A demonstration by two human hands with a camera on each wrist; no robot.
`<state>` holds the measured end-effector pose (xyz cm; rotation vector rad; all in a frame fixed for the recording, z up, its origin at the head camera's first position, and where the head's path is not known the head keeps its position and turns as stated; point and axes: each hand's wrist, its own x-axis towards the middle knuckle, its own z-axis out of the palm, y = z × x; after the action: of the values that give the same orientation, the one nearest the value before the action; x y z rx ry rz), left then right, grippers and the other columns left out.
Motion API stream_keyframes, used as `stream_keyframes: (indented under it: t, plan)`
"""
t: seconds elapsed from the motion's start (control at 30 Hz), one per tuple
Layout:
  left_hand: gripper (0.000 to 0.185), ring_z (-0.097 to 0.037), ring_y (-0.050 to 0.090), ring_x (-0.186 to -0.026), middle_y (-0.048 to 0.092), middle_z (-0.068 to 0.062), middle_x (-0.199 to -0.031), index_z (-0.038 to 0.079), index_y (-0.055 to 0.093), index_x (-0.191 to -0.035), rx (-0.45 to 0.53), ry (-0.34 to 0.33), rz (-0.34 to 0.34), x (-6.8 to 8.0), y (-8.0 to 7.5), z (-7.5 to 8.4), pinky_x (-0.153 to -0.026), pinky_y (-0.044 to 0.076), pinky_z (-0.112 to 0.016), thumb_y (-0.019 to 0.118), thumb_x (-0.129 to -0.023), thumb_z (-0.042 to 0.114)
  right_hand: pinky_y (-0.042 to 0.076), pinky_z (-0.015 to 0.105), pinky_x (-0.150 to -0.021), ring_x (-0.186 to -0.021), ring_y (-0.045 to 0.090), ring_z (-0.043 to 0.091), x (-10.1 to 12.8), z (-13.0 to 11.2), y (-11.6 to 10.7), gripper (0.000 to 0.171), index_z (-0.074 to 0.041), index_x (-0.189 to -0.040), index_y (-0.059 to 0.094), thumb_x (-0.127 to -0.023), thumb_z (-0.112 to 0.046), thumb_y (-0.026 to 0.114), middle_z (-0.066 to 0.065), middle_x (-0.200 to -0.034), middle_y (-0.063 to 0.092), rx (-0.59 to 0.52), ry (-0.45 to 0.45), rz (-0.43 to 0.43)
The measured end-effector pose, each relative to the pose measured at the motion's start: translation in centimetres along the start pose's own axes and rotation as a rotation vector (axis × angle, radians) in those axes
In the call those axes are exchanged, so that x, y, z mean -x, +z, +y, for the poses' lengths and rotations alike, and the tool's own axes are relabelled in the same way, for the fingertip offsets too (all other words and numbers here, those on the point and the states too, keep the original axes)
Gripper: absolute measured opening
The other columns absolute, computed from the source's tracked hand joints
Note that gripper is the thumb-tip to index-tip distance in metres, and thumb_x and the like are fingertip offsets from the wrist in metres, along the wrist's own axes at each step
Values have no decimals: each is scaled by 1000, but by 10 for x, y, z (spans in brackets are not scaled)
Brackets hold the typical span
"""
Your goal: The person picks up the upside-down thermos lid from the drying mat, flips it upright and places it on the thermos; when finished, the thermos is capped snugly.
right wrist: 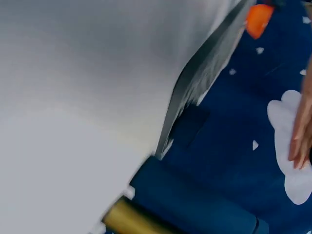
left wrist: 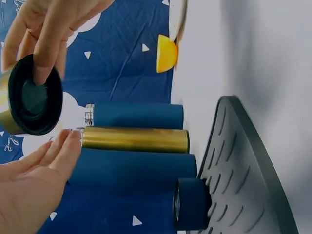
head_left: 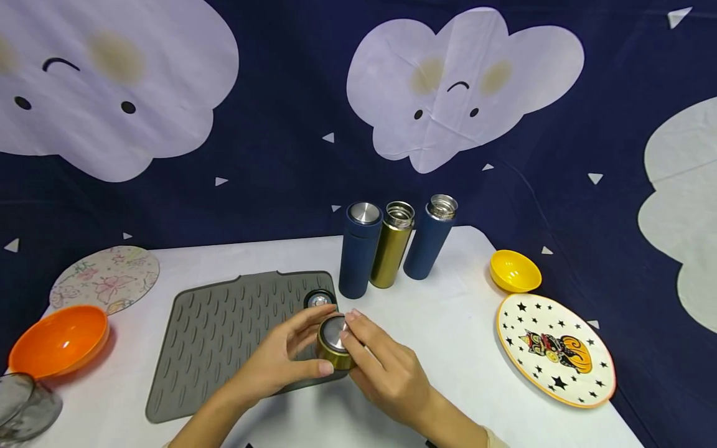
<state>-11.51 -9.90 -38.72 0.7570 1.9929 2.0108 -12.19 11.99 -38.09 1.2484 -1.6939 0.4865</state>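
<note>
Both hands meet over the right end of a grey ribbed mat (head_left: 224,336). My right hand (head_left: 366,351) pinches a gold flask lid (head_left: 334,345) with a steel top; in the left wrist view its fingers (left wrist: 48,34) curl over the lid's black inner side (left wrist: 31,100). My left hand (head_left: 294,351) is cupped beside the lid with its fingers straight, and its palm (left wrist: 29,187) shows a gap to the lid. Behind them stand a capped blue flask (head_left: 360,249), an uncapped gold flask (head_left: 392,244) and an uncapped blue flask (head_left: 430,238). A blue lid (head_left: 320,300) lies on the mat.
An orange bowl (head_left: 58,339) and a floral round mat (head_left: 104,277) sit at the left, with a glass vessel (head_left: 25,404) at the near left corner. A yellow bowl (head_left: 515,270) and a star-patterned plate (head_left: 554,348) lie at the right. A cloud-print cloth hangs behind.
</note>
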Motion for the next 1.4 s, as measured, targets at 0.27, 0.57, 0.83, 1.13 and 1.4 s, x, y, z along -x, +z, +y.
stream_keyframes:
  t: [0.27,0.57,0.83,1.13,1.4]
  plan:
    - [87,-20,55,-127,50,-12,-144,10,39,-148,60,76,-84,-5,19,4,-103,48,-26,85,-74,3,60,31,-77,-92,72,40,-6,11,-4,20,4,-97,69,-100,-1,50,30,-101,70,235,-375,83]
    - [69,-15,62,-111,60,-9,-130,13,50,-135,-74,193,-31,-9,29,-1,-91,55,-30,85,-76,8,61,34,-78,-91,71,42,8,17,0,36,4,-98,69,-106,-25,48,30,-100,70,232,-433,109]
    - [67,-16,64,-109,65,-3,-126,15,55,-132,-166,191,101,-8,27,-3,-89,54,-28,89,-74,16,59,39,-83,-100,70,39,17,18,2,27,7,-110,66,-102,-17,55,31,-111,68,146,-204,57]
    - [67,-17,62,-112,63,1,-131,17,57,-132,-162,149,153,-6,21,3,-91,54,-28,89,-74,14,52,46,-94,-123,55,34,42,66,29,64,8,-138,43,-87,-14,74,25,-133,54,-41,865,23]
    - [67,-17,60,-117,63,-2,-132,16,56,-132,-150,157,152,1,23,2,-94,53,-26,89,-73,12,46,54,-102,-129,51,38,43,127,59,73,-2,-143,38,-84,-22,77,23,-138,50,-171,1308,47]
